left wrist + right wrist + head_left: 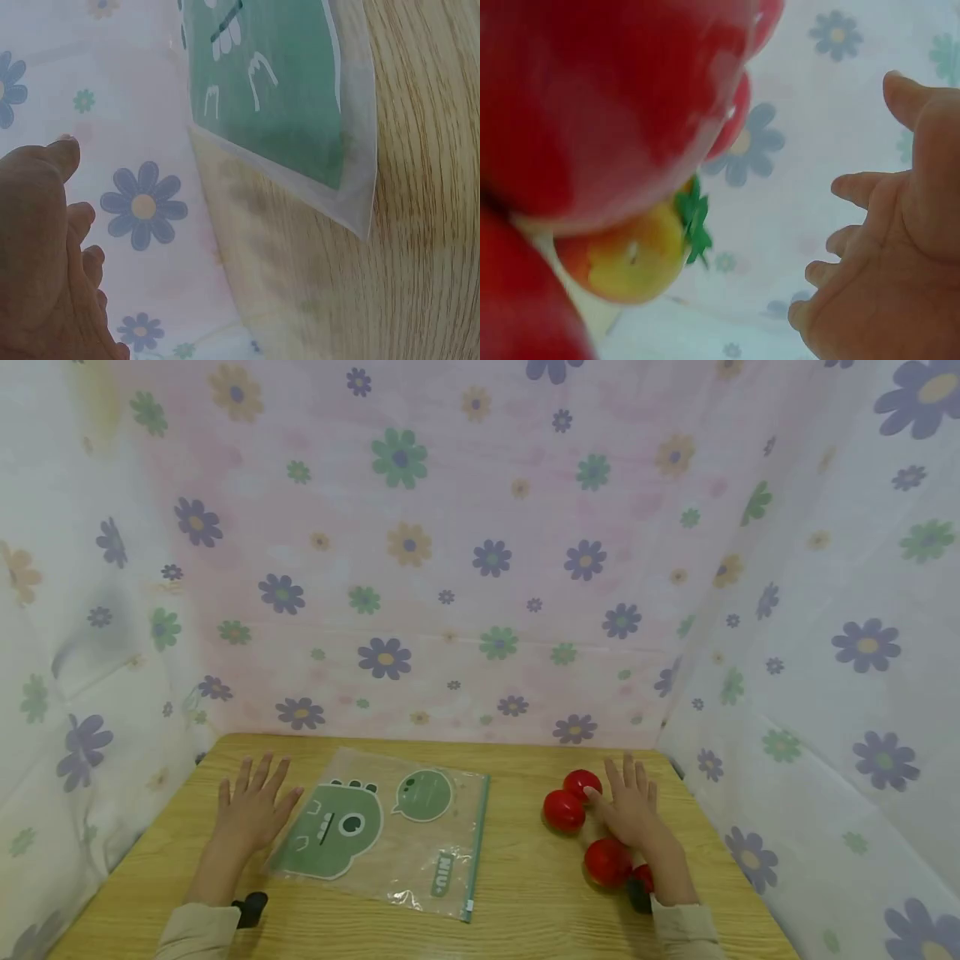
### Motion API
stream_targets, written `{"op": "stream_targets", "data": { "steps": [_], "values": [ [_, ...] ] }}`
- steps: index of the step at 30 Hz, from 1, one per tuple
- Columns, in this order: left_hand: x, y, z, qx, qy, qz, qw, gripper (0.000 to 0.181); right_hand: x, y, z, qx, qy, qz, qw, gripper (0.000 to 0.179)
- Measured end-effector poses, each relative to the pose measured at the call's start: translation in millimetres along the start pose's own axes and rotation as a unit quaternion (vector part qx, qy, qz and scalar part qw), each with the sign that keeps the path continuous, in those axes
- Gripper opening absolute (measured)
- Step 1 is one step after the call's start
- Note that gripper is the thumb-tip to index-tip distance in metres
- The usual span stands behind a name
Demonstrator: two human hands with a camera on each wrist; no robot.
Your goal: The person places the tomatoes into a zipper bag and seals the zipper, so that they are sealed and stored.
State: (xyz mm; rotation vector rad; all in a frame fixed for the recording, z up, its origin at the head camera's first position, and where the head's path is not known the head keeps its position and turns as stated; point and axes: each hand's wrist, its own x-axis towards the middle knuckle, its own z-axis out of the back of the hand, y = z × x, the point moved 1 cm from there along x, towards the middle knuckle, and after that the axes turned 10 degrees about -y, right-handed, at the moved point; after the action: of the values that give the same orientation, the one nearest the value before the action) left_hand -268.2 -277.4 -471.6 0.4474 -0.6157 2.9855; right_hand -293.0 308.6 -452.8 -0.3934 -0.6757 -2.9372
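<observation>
My left hand [253, 810] is on the left side of the table, fingers straight and spread, its thumb close to the left edge of a clear zip bag [408, 856]. The bag lies flat, printed with a green cartoon monster [333, 827]. In the left wrist view the same bag [277, 97] shows its corner beside the hand [41, 247]. My right hand [630, 806] has fingers extended and holds nothing. Next to it are several glossy red round fruits [564, 811]. In the right wrist view a yellow-red fruit [634, 259] with a green leaf sits behind a large red one [615, 97].
The wooden table [525, 893] meets flowered cloth walls [450, 610] at the back and both sides. A green zip strip [480, 843] runs along the bag's right edge. Dark wrist camera mounts [251, 910] show beneath both wrists.
</observation>
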Motion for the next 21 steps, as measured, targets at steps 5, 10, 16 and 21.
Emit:
{"op": "stream_targets", "data": {
  "steps": [5, 10, 16, 21],
  "values": [
    [0.4, -4.6, -2.7, -0.013, -0.01, -0.012, 0.9998, 0.074, -4.4, 15.4, -2.4, 0.073, 0.006, 0.007, 0.9973, 0.087],
    [2.3, -13.3, -4.5, -0.025, -0.036, -0.037, 0.9984, 0.071, -5.8, 29.2, -6.8, 0.111, 0.009, 0.018, 0.9937, 0.088],
    [0.3, -26.0, -9.2, -0.082, -0.07, -0.072, 0.9915, 0.065, -10.9, 44.8, -16.7, 0.141, -0.008, 0.06, 0.9882, 0.084],
    [-1.5, -32.6, -27.1, -0.135, -0.103, -0.117, 0.9785, 0.057, -19.5, 56.2, -31.1, 0.193, -0.023, 0.096, 0.9763, 0.078]
  ]
}}
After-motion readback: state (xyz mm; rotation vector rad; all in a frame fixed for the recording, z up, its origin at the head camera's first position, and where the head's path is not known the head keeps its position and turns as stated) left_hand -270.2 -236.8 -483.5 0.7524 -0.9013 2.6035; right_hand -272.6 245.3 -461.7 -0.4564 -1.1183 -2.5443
